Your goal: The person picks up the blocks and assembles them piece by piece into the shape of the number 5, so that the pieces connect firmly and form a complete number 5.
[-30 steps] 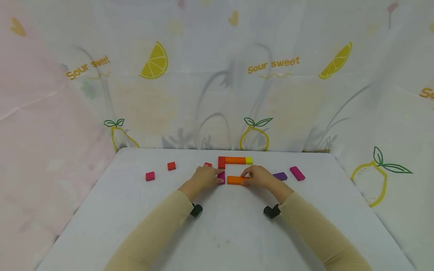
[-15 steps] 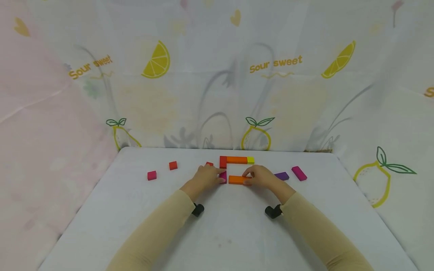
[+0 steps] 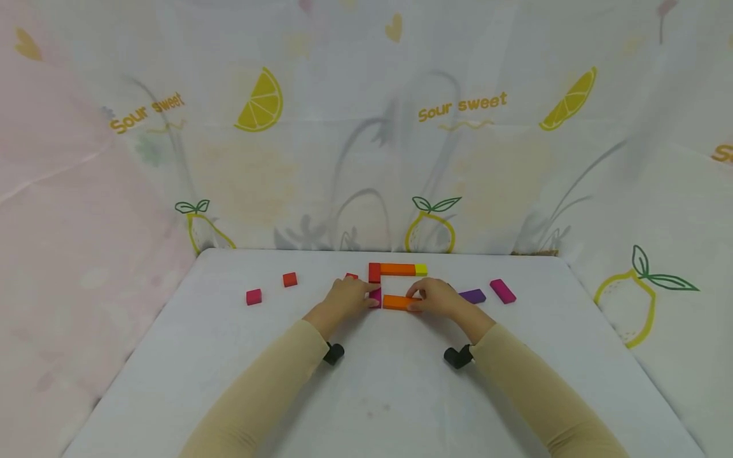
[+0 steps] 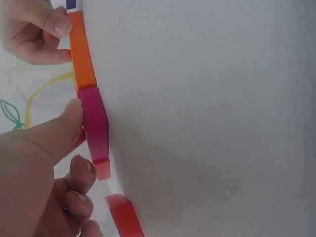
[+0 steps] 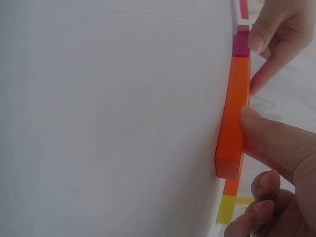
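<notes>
My left hand [image 3: 345,299] pinches a magenta block [image 4: 95,123] between thumb and index finger; the other fingers curl loosely behind. Opposite it, my right hand [image 3: 439,298] holds the right part of a long orange block [image 5: 233,111] with thumb and forefinger. The orange block's left end stands right at the magenta block's side, with hardly any gap in the head view. Beyond the magenta block, in line with it, lies a red block [image 3: 374,272]. A second orange block [image 3: 397,270] runs right from the red one, ending at a small yellow block [image 3: 420,270].
Left of the hands lie a red cube [image 3: 289,280] and a pinkish-red cube [image 3: 254,297]. Another red block [image 3: 351,276] peeks out behind the left hand. To the right are a purple block [image 3: 472,296] and another magenta block [image 3: 502,291] on the white table [image 3: 378,375].
The orange block in my right hand has slid slightly left, and the gap to the magenta block has narrowed. My left hand keeps its hold on the magenta block.
</notes>
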`<state>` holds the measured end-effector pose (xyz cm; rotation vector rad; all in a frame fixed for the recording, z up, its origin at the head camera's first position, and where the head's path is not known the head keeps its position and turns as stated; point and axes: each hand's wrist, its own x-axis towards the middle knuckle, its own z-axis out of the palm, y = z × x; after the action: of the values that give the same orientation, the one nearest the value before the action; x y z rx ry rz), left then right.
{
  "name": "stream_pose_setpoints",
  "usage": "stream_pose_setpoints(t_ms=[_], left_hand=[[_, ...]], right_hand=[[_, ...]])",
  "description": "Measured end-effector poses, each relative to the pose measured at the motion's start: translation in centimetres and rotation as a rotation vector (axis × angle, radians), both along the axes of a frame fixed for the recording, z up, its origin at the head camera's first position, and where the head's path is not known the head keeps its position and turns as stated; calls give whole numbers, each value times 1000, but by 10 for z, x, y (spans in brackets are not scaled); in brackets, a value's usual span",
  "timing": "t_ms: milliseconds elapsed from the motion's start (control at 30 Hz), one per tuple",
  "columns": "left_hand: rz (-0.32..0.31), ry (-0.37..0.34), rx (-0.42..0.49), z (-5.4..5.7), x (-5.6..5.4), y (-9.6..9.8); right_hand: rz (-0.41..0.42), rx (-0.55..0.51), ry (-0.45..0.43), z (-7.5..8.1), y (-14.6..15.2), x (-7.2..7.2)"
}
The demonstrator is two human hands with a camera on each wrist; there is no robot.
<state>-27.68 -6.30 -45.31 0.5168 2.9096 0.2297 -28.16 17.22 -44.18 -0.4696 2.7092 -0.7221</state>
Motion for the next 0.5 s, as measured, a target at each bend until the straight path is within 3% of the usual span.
stream_pose_setpoints(t_ms=[500], left_hand=[[5, -1, 13, 2, -1, 0]], right_hand=[[23, -8, 19, 1, -2, -1]])
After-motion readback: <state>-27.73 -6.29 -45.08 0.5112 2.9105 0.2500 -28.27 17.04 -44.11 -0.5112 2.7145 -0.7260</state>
